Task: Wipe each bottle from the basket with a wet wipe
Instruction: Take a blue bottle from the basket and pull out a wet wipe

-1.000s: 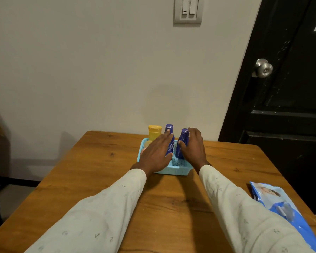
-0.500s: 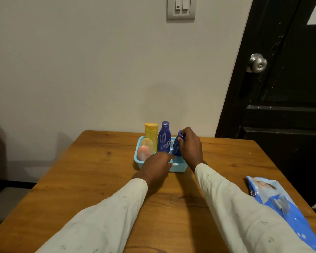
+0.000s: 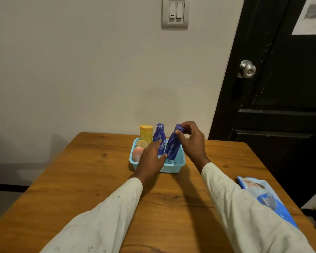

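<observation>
The right hand (image 3: 193, 141) pinches the cap of the tilted blue bottle (image 3: 173, 147) inside the basket (image 3: 181, 162) to lift it out, while the left hand (image 3: 150, 157), fingers relaxed and holding nothing, rests at the basket's front to steady it.

Right hand (image 3: 192, 141) has lifted right blue bottle (image 3: 173, 145) partway, now tilted, pinched at cap; before, bottle stood lower in basket (image 3: 179, 161). Left hand (image 3: 151, 157) has come off left blue bottle (image 3: 159, 137), fingers now extended beside lifted bottle's base.
</observation>
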